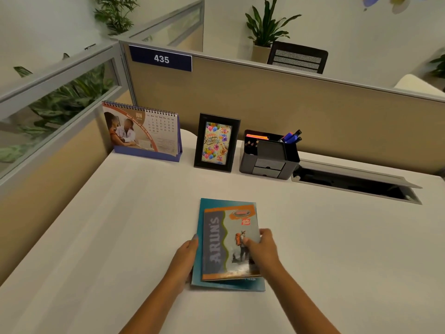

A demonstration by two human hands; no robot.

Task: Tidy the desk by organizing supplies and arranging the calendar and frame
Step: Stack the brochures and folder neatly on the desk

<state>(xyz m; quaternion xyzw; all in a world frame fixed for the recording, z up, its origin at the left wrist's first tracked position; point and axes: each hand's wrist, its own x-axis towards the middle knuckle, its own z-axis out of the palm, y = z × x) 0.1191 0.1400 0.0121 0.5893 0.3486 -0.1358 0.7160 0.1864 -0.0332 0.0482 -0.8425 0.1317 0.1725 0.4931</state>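
Both hands are on a two-book stack near the front middle of the white desk (337, 237). The left hand (186, 255) lies straight-fingered along the left edge of the bigger teal book (201, 239) underneath. The right hand (261, 247) pinches the right edge of the ARUN'S notebook (224, 244) on top, thumb on the cover. Both books run lengthwise away from the person, and the title reads up the left side. Along the back partition, left to right: June desk calendar (144, 132), birthday picture frame (216, 142) standing upright, and a black desk organizer (269, 155) with blue pens (291, 136), all facing forward.
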